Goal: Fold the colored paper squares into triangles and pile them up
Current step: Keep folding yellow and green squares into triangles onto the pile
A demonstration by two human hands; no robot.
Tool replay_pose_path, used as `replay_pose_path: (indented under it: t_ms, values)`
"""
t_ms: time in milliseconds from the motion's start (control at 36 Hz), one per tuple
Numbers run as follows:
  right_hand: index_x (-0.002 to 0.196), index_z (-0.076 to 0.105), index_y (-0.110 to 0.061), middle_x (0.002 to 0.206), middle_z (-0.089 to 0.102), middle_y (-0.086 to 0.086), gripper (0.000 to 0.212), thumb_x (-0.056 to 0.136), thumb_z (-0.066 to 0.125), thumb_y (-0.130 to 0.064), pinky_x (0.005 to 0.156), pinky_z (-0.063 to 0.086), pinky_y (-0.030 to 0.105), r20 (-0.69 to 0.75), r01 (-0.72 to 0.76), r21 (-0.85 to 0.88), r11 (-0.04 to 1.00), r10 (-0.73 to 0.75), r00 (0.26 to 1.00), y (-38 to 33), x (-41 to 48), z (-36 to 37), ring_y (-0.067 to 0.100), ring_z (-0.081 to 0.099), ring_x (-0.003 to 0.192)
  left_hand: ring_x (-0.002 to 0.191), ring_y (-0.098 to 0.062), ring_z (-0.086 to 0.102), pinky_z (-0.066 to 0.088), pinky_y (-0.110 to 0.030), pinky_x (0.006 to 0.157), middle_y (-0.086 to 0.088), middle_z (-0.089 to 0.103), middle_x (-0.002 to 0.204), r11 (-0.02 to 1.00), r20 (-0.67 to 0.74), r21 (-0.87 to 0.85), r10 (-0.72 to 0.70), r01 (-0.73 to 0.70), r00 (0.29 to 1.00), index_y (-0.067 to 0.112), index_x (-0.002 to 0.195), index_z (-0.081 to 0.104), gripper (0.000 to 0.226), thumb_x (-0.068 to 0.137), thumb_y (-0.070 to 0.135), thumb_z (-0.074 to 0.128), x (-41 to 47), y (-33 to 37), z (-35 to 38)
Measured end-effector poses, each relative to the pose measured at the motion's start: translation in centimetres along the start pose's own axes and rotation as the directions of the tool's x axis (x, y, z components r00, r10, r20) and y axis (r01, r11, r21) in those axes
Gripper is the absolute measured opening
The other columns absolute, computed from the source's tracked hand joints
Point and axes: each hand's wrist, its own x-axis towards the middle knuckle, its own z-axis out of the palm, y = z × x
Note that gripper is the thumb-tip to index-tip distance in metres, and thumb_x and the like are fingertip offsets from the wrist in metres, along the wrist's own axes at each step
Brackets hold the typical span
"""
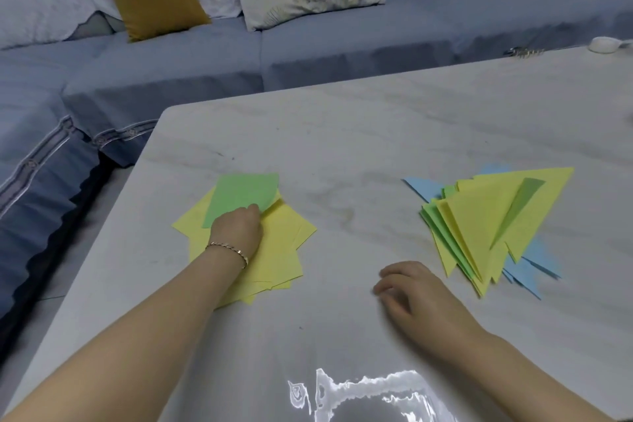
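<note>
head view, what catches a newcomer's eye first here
The bright pile of folded triangles stands out on the right of the table. At left, the left hand pinches a green square atop the yellow squares. The right hand is open between them.

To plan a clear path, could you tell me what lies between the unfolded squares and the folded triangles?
Head view: bare table between the unfolded squares and folded triangles; only the right hand is there, towards the near side.
</note>
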Motion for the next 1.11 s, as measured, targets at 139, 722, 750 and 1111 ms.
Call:
replay_pose_path:
  t_ms: [139,722,750,1111]
  values:
    - [0.109,0.065,-0.023,0.117,0.050,-0.012,0.025,0.094,0.046,-0.018,0.089,0.019,0.005,0.017,0.011,0.033,0.999,-0.011,1.000,0.0,-0.1,-0.2,0.002,0.037,0.119,0.072,-0.029,0.054,0.036,-0.027,0.058,-0.012,0.066,0.086,0.954,-0.074,-0.283,-0.123,0.098,0.990,0.009,0.085,0.061,0.027,0.094,0.023,0.041,-0.6,0.1,-0.2]
    - [0.104,0.068,-0.019,0.107,0.052,-0.013,0.023,0.092,0.049,-0.013,0.085,0.019,-0.004,0.047,0.014,0.075,0.997,-0.018,0.999,-1.7,0.7,0.6,0.007,0.044,0.114,0.101,-0.027,0.056,0.041,-0.032,0.070,-0.006,0.059,0.111,0.975,-0.013,-0.206,-0.091,0.087,0.996,0.012,0.118,0.048,0.038,0.092,0.040,0.045,-0.1,0.6,0.2]
    - [0.104,0.068,-0.019,0.105,0.050,-0.014,0.023,0.092,0.049,-0.013,0.085,0.020,-0.004,0.045,0.012,0.077,0.997,-0.016,0.999,-1.7,0.6,0.6,0.006,0.043,0.114,0.097,-0.027,0.056,0.039,-0.032,0.067,-0.007,0.059,0.106,0.987,-0.033,-0.152,-0.064,0.058,0.997,0.010,0.112,0.050,0.034,0.094,0.037,0.042,0.0,0.6,0.3]
    - [0.101,0.068,-0.019,0.101,0.051,-0.016,0.026,0.090,0.044,-0.021,0.086,0.025,0.002,0.059,-0.005,0.081,0.997,0.000,0.998,-1.3,0.4,0.3,0.007,0.048,0.108,0.091,-0.028,0.061,0.031,-0.029,0.061,-0.008,0.062,0.101,0.979,-0.016,0.169,0.117,-0.113,0.993,0.008,0.103,0.053,0.037,0.098,0.038,0.032,0.8,1.3,0.2]
